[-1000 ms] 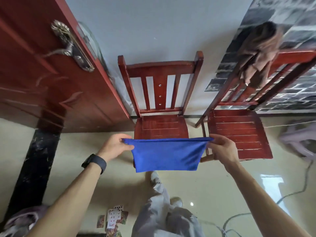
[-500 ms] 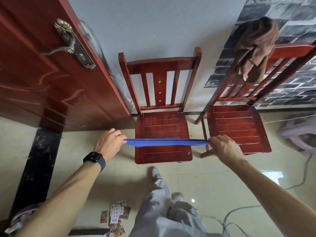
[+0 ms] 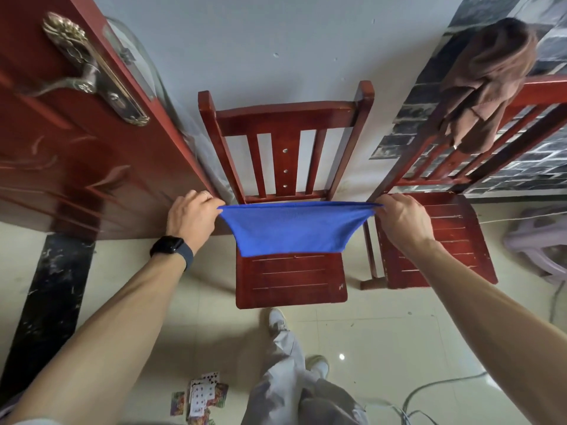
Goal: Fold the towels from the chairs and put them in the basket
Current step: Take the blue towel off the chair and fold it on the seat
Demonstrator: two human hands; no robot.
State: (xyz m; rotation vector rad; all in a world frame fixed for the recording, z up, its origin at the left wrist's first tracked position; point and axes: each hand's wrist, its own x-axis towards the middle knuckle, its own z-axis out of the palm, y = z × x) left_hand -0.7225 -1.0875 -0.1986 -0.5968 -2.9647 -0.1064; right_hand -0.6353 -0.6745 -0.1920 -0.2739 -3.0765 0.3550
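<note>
Left of the middle chair, a red door stands open with its ornate metal handle facing the camera. A black strip runs across the pale floor tiles below it. The left hand, with a dark smartwatch on its wrist, pinches the left top corner of a blue towel just beside the chair's left back post. Near the bottom edge, left of the chair's front, playing cards lie scattered on the floor.

The towel is stretched taut between both hands over the rear half of the chair's seat. Its top edge runs level with the base of the backrest and its lower edge sags in a curve across the seat slats. Whether the cloth touches the seat cannot be told. Below the chair's front edge are the person's grey trousers and a light shoe.

The right hand grips the towel's right top corner, fingers curled round it, just right of the chair. Further right stands a second red chair, turned at an angle, with a brown towel bunched over its top rail. Beyond that, well apart from the middle chair, sits a pale plastic stool, and grey cables trail over the tiles.
</note>
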